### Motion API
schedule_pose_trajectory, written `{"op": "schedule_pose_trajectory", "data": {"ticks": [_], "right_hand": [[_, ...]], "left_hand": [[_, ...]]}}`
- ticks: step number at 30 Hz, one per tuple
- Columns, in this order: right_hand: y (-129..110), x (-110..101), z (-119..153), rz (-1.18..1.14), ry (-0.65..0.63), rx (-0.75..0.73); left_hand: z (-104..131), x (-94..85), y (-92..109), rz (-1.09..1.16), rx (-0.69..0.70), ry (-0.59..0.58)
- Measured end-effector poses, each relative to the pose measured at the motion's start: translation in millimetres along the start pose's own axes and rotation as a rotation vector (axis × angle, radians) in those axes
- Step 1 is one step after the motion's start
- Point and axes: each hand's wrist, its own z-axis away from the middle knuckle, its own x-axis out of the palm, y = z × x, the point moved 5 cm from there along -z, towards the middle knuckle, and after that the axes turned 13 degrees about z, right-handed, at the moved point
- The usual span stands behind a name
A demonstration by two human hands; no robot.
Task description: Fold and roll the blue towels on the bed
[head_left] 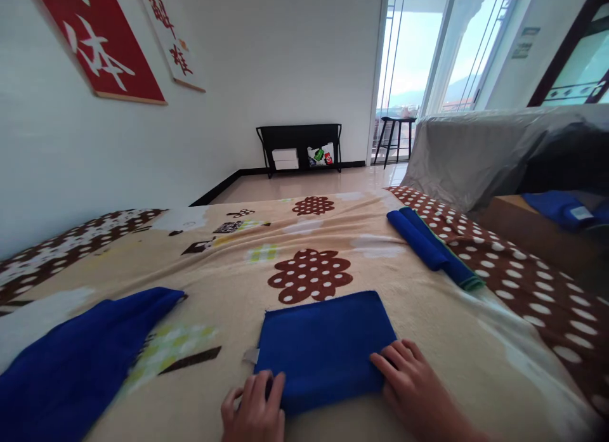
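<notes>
A blue cloth [326,340], folded into a rectangle, lies on the patterned blanket [361,404] in front of me. My left hand [254,407] grips its near left corner with curled fingers. At the near right edge, my right hand [409,378] pinches the cloth, its forefinger resting on top. The near edge looks slightly raised and rolled between the two hands. A small white tag [251,355] sticks out from the left side of the cloth.
Another blue cloth [90,353] lies loosely spread at left. A rolled blue cloth [431,245] with a green edge rests at right. Beyond the blanket are a black rack [299,137], a stool [397,128], a plastic-covered piece of furniture [457,150] and more blue fabric [561,207].
</notes>
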Motion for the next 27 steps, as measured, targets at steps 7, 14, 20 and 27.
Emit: {"op": "schedule_pose_trajectory", "data": {"ticks": [7,14,20,27], "right_hand": [[-42.0,0.8,-2.6,0.07,0.126,-0.358],[17.1,-1.5,13.8,0.141,-0.069,-0.236],[-36.8,1.0,-14.7,-0.033,-0.109,-0.301],[38.1,12.3,-6.8,-0.109,-0.418,0.038]], "left_hand": [[-28.6,5.2,60.5,0.139,0.332,0.09],[1.8,-3.4,-2.1,0.006,0.312,0.13],[-39.2,-0.2,52.1,0.172,0.376,0.031],[-11.0,23.7,-19.6,0.084,0.118,-0.065]]}}
